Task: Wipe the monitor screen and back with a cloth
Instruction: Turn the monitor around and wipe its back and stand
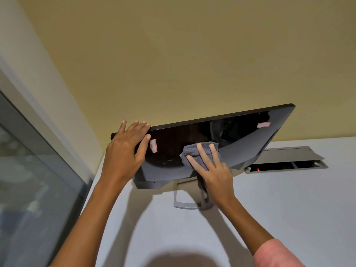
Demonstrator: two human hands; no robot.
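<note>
Monitor [240, 135] on desk [289, 209], cloth [192, 151] against its back, floor box [285, 160] to its right, window [28, 170] left.

Monitor [231, 135]: glossy black rear shell facing the camera, tilted, top edge running from 9 o'clock up toward 2 o'clock. Two small white labels with red borders on the back, one near each end. Stands on a grey open-frame stand on a white desk.

Cloth [192, 151]: grey, bunched, pressed flat against the monitor's lower middle, at 6 o'clock from the panel's centre.
</note>
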